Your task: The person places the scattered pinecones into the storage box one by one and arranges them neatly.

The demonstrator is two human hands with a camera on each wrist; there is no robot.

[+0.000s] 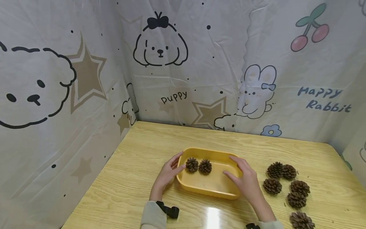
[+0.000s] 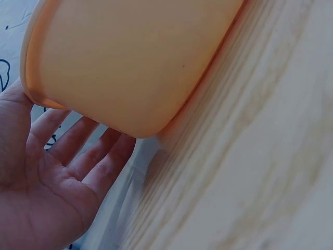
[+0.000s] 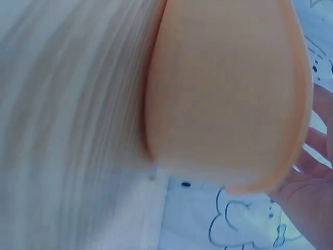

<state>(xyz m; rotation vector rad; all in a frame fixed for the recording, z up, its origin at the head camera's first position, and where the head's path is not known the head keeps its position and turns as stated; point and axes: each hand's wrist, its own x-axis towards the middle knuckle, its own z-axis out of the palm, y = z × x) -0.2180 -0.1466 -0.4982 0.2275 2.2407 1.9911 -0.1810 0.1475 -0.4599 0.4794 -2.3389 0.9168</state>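
A yellow plastic basket (image 1: pixel 200 190), oblong with rounded corners, sits on the table in the head view. Two brown pinecones (image 1: pixel 192 164) lie side by side in its left half. At the left end, my left hand (image 1: pixel 166 174) grips the basket, thumb over the rim and fingers along the outside wall, as the left wrist view also shows. My right hand (image 1: pixel 246 178) is over the right end, its thumb above the inside and its fingertips at the far rim. In the right wrist view its spread fingers (image 3: pixel 317 139) show past the rim, partly hidden by the basket wall.
Several loose pinecones (image 1: pixel 272 186) lie on the wooden table (image 1: pixel 137 149) to the right of the basket, with small brown crumbs among them. A white cloth (image 1: pixel 183 79) printed with cartoon animals hangs behind the table and along its left side.
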